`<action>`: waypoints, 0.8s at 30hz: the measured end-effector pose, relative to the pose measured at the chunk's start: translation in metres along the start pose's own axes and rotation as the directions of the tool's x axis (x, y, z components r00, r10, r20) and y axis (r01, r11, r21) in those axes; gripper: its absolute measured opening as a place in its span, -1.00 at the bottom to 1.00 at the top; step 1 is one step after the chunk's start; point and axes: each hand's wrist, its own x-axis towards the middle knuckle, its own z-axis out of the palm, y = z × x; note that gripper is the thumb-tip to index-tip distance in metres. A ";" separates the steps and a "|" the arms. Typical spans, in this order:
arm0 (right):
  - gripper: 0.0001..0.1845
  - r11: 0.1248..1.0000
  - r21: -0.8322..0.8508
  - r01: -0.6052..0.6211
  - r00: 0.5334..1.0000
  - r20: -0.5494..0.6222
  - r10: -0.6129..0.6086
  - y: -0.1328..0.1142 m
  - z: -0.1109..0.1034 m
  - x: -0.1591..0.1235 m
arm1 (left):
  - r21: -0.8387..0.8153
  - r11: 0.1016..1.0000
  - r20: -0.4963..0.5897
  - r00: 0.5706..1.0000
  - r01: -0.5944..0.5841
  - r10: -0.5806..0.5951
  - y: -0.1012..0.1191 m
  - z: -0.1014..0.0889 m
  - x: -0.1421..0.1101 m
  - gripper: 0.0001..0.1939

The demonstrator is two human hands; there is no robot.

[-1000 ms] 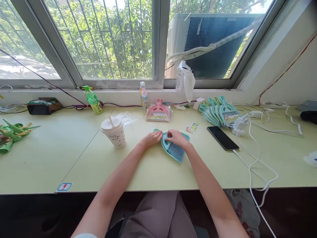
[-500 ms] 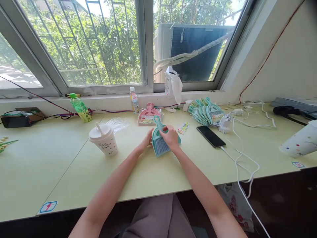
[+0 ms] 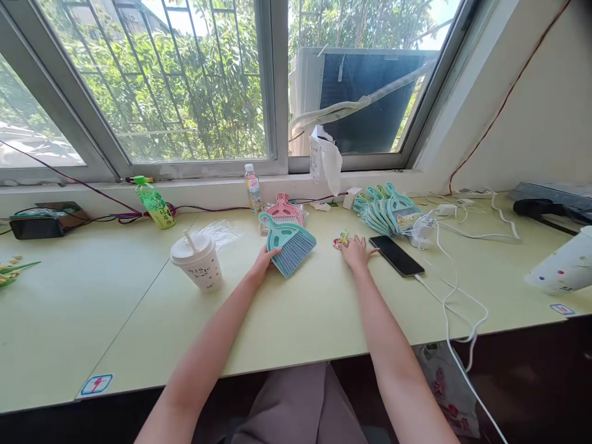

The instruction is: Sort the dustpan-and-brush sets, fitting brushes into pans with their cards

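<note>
A small teal brush-and-dustpan set (image 3: 287, 243) is held just above the pale green table (image 3: 296, 308), bristles pointing toward me and to the right. My left hand (image 3: 263, 261) grips its lower left edge. My right hand (image 3: 355, 251) lies on the table to the right, fingers resting on a small colourful label card (image 3: 342, 238). Whether the fingers pinch the card I cannot make out.
A pink dustpan set in plastic (image 3: 283, 211) and a fanned pile of teal sets (image 3: 387, 209) lie near the sill. A lidded cup with a straw (image 3: 197, 260) stands left. A black phone (image 3: 400, 255) with white cables (image 3: 456, 290) lies right. Two bottles (image 3: 152, 201) stand by the window.
My right hand has let go of the teal set and moved right onto the label card. My left hand has turned and raised the set slightly, its handle swung to the left.
</note>
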 end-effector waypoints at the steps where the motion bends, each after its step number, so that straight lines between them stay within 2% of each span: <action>1: -0.58 1.000 0.003 0.019 0.999 -0.032 -0.019 -0.004 0.002 -0.001 | -0.009 1.000 -0.012 1.000 -0.006 0.006 0.001 -0.001 0.000 -0.48; 4: -0.62 0.994 0.102 0.036 0.989 -0.147 -0.021 -0.026 0.001 -0.007 | -0.034 0.999 -0.052 0.998 -0.024 0.023 0.000 -0.003 0.002 -0.50; 7: -0.51 0.963 0.266 0.048 0.973 -0.228 0.015 -0.055 -0.008 -0.021 | -0.030 0.999 -0.077 0.997 -0.025 0.023 -0.004 -0.005 0.007 -0.50; 10: -0.47 0.954 0.208 0.218 0.944 -0.294 -0.151 -0.085 -0.012 -0.047 | -0.033 0.999 -0.071 0.997 -0.024 0.022 -0.006 -0.006 0.009 -0.46; 12: -0.46 0.938 0.120 0.325 0.922 -0.261 -0.286 -0.102 -0.007 -0.067 | -0.049 0.997 -0.050 0.997 -0.054 0.051 -0.006 -0.005 0.007 -0.43; 14: -0.41 0.921 0.100 0.375 0.923 -0.136 -0.361 -0.116 0.003 -0.086 | -0.064 0.994 -0.035 0.995 -0.094 0.092 -0.004 -0.004 0.004 -0.41; 16: -0.34 0.916 0.139 0.377 0.923 0.022 -0.383 -0.126 0.015 -0.100 | -0.060 0.991 -0.029 0.992 -0.122 0.120 -0.003 -0.003 0.001 -0.38; 18: -0.31 0.912 0.185 0.367 0.913 0.115 -0.391 -0.131 0.024 -0.107 | -0.048 0.989 -0.027 0.990 -0.139 0.138 -0.004 -0.004 0.000 -0.34; 20: -0.30 0.902 0.235 0.361 0.911 0.116 -0.395 -0.133 0.027 -0.109 | -0.061 0.988 -0.027 0.989 -0.145 0.143 -0.005 -0.005 0.001 -0.35; 21: -0.30 0.898 0.269 0.348 0.922 0.077 -0.380 -0.133 0.027 -0.108 | -0.078 0.987 -0.026 0.990 -0.143 0.141 -0.006 -0.005 0.002 -0.38; 24: -0.21 0.844 0.489 0.218 0.975 -0.071 -0.211 -0.128 0.022 -0.098 | -0.117 0.986 -0.045 0.992 -0.120 0.116 -0.007 -0.007 0.004 -0.46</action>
